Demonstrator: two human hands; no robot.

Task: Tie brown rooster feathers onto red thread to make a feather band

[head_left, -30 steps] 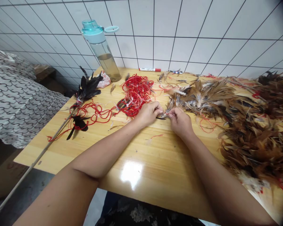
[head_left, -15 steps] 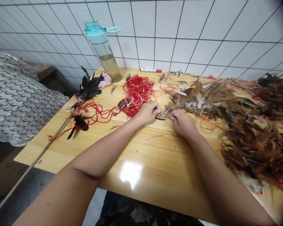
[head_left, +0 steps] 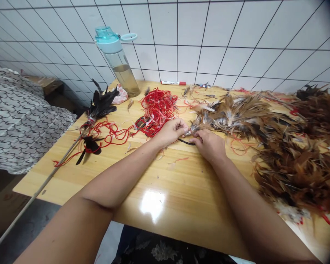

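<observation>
My left hand [head_left: 173, 132] is closed, thumb and fingertips pinched at the narrow quill end of a bunch of brown feathers [head_left: 196, 123]. Just to its right is my right hand [head_left: 210, 146], fingers curled and pressed together against the same end; what they hold is too small to make out. A thin, dark, curved strip [head_left: 186, 142] lies under the fingertips, between the two hands. Behind my left wrist sits a tangled heap of red string [head_left: 159, 106]. The bunch spreads to the right into a larger pile of tan feathers [head_left: 242, 112].
Brown feathers [head_left: 299, 176] are heaped on the wooden table's [head_left: 165, 190] right side. At left lies a stick [head_left: 55, 172] tipped with black feathers [head_left: 103, 102], red string trailing from it. A water bottle [head_left: 123, 73] and red marker [head_left: 173, 83] stand and lie near the tiled wall.
My right hand has moved left, closer to my left hand. More of the dark strip shows, now curved and reaching toward my right fingers. The view has shifted slightly.
</observation>
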